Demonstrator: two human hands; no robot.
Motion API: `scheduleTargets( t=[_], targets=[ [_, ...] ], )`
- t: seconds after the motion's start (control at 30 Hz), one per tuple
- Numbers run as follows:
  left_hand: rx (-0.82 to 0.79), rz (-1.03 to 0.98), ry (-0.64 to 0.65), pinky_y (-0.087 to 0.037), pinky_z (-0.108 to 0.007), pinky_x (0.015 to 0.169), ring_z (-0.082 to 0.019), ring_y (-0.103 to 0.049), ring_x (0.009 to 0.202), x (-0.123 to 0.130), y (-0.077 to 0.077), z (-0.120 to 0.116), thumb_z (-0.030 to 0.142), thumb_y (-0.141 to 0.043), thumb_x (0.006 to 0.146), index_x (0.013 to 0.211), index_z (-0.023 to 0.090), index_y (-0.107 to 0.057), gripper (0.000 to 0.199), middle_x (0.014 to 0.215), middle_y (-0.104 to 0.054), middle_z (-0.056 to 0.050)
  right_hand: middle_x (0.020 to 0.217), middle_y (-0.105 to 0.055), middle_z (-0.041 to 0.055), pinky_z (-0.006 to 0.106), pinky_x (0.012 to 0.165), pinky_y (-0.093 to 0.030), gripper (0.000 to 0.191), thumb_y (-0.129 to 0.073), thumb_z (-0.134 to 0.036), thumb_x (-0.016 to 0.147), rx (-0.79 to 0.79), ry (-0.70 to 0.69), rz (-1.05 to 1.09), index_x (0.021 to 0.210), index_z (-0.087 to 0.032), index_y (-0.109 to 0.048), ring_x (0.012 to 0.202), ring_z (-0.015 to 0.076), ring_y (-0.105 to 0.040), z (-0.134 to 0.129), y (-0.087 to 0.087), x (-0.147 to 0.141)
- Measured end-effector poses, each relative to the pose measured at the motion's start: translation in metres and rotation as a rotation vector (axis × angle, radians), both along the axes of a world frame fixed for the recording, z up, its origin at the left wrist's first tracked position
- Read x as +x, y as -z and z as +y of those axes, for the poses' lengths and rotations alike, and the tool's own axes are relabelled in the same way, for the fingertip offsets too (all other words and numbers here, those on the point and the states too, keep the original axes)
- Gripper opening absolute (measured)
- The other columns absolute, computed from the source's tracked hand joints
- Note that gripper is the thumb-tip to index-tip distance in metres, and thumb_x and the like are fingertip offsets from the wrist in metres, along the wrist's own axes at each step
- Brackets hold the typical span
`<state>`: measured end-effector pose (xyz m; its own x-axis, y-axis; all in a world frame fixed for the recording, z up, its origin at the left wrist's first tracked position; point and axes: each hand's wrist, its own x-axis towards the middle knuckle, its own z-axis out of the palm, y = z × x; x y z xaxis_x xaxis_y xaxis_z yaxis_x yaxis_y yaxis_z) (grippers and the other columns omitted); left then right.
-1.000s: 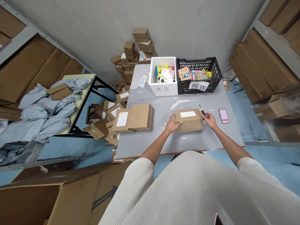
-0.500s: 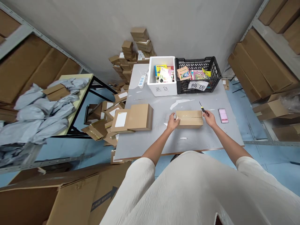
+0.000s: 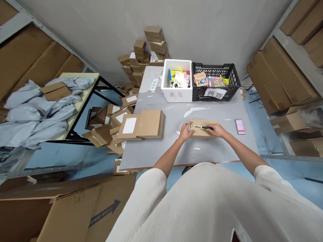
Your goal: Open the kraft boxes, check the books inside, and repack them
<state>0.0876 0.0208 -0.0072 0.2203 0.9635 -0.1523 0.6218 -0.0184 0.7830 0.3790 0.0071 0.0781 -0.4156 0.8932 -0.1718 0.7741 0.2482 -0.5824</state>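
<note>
A small brown cardboard box (image 3: 201,134) lies flat on the grey table (image 3: 174,153) in front of me. My left hand (image 3: 186,131) grips its left end, thumb near the top edge. My right hand (image 3: 216,130) is closed around the dark handle of a utility knife (image 3: 204,127), over the box's right part. The yellow-marked front of the knife points left along the box top, toward my left hand. Whether the blade tip touches the cardboard I cannot tell.
Two larger cardboard boxes (image 3: 150,124) lie to the left. A white foam box (image 3: 176,95) and a black crate (image 3: 230,90), both with books, stand at the back. A pink phone (image 3: 240,126) lies right. Opened boxes (image 3: 101,136) are heaped beyond the table's left edge.
My right hand has moved left from the box's right end, swinging the knife down over the box top. The knife pointed up and away before. My left hand stays on the box.
</note>
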Motion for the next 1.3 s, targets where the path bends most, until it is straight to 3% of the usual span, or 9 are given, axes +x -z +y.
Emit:
scheduleTargets(
  t=[0.33, 0.8, 1.0, 1.2, 1.3],
  targets=[
    [0.020, 0.081, -0.019, -0.044, -0.047, 0.121, -0.036, -0.054, 0.140, 0.003, 0.000, -0.001, 0.050, -0.080, 0.091, 0.161, 0.033, -0.057, 0.076, 0.142, -0.060, -0.012, 0.122, -0.083, 0.0093, 0.036, 0.095, -0.053, 0.042, -0.062, -0.055, 0.106, 0.039, -0.092, -0.163, 0.132, -0.028, -0.081, 0.114, 0.0328, -0.075, 0.015, -0.009, -0.031],
    [0.019, 0.091, -0.009, -0.044, -0.048, 0.119, -0.037, -0.055, 0.136, 0.003, -0.007, -0.002, 0.047, -0.079, 0.091, 0.161, 0.034, -0.057, 0.074, 0.139, -0.061, -0.012, 0.115, -0.084, 0.0085, 0.036, 0.094, -0.052, 0.041, -0.064, -0.056, 0.105, 0.046, -0.097, -0.172, 0.130, -0.030, -0.082, 0.112, 0.0329, -0.074, 0.019, -0.013, -0.033],
    [0.010, 0.105, -0.001, -0.042, -0.048, 0.120, -0.037, -0.053, 0.139, 0.003, -0.010, -0.001, 0.049, -0.080, 0.091, 0.161, 0.035, -0.057, 0.075, 0.141, -0.061, -0.011, 0.114, -0.083, 0.0118, 0.036, 0.092, -0.050, 0.039, -0.055, -0.050, 0.110, 0.072, -0.145, -0.244, 0.127, -0.026, -0.082, 0.109, 0.0315, -0.074, 0.022, -0.014, -0.037],
    [0.021, 0.149, 0.014, -0.038, -0.052, 0.123, -0.039, -0.048, 0.145, 0.003, -0.017, -0.002, 0.050, -0.080, 0.090, 0.159, 0.036, -0.058, 0.073, 0.154, -0.056, -0.012, 0.111, -0.081, 0.0125, 0.033, 0.083, -0.048, 0.033, -0.052, -0.040, 0.112, 0.093, -0.194, -0.331, 0.121, -0.025, -0.080, 0.100, 0.0286, -0.073, 0.022, -0.019, -0.041],
    [0.101, 0.160, 0.123, -0.031, -0.054, 0.127, -0.040, -0.038, 0.157, 0.004, -0.024, -0.002, 0.044, -0.077, 0.093, 0.158, 0.035, -0.058, 0.069, 0.171, -0.046, -0.012, 0.114, -0.081, 0.0136, 0.034, 0.083, -0.048, 0.034, -0.051, -0.039, 0.112, 0.087, -0.196, -0.357, 0.122, -0.024, -0.080, 0.101, 0.0292, -0.073, 0.020, -0.024, -0.041]
  ],
)
